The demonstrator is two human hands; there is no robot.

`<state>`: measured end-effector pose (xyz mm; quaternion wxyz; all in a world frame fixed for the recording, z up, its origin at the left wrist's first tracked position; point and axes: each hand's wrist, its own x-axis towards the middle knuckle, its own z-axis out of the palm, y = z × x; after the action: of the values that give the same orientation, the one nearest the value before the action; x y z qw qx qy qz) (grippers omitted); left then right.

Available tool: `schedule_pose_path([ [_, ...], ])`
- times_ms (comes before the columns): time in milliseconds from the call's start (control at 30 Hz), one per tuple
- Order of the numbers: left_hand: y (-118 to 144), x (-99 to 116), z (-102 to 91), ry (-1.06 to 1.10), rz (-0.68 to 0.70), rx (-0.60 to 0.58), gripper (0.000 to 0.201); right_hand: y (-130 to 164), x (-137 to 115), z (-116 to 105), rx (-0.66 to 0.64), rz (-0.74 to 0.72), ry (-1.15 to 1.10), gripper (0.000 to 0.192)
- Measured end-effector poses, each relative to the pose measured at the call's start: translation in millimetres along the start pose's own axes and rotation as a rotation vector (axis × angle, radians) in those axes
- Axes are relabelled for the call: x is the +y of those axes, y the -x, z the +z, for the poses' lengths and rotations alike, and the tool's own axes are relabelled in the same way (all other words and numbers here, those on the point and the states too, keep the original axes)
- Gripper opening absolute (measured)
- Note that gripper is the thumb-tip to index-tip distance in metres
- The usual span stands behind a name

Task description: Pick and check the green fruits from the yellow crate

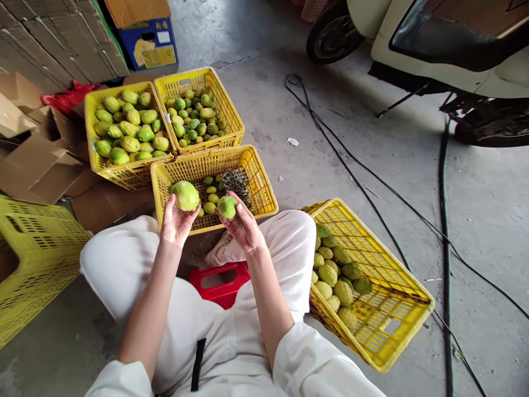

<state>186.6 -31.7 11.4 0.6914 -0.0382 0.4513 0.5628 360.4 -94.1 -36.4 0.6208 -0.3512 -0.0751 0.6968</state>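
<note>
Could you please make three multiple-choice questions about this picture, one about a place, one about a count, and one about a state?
1. Where does the tilted crate stand?
A. To the person's right, on the floor
B. On top of the cardboard boxes
C. Under the scooter

2. How many fruits do the two hands hold together?
A. One
B. Two
C. Four

3. How full is the crate just in front of the hands?
A. Heaped to the rim
B. Nearly bare, only a few small fruits
C. Covered with a lid

Answers:
1. A, it leans on the concrete beside the right knee.
2. B, the left hand grips a larger fruit and the right hand a smaller fruit.
3. B, its mesh bottom shows around a handful of fruits.
</note>
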Motion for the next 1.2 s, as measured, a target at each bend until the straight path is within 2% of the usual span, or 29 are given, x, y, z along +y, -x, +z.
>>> schedule_pose_path([
  [167,-0.6,-2.7,-2.5,-0.02,-0.008,-0.091,0.026,-2.7,3.1,0.9,0.024,-0.017,-0.002,0.042],
  [400,-5.7,-3.8,-6.0,-0.032,0.009,-0.08,0.015,-6.6,3.9,1.1,0.066,0.033,-0.071,0.036],
  [533,-9.9,-4.4,-12.1,-0.067,0.014,-0.076,0.024,-7.9,4.0,-1.7,0.094,0.05,-0.092,0.027],
  [633,-10.9,-5.4,-15.5,-0.113,0.02,-0.098,0.035,-8.5,4.7,-3.3,0.096,0.061,-0.069,0.031],
  [967,-11.0,-8.1,-12.2,-0.064,0.011,-0.055,0.03,-9.3,9.5,1.0,0.19,0.049,-0.055,0.034],
  [1200,-5.3,-7.0,-3.8,-0.067,-0.047,-0.045,0.03,-5.2,7.3,2.1,0.081,-0.013,0.009,0.057],
])
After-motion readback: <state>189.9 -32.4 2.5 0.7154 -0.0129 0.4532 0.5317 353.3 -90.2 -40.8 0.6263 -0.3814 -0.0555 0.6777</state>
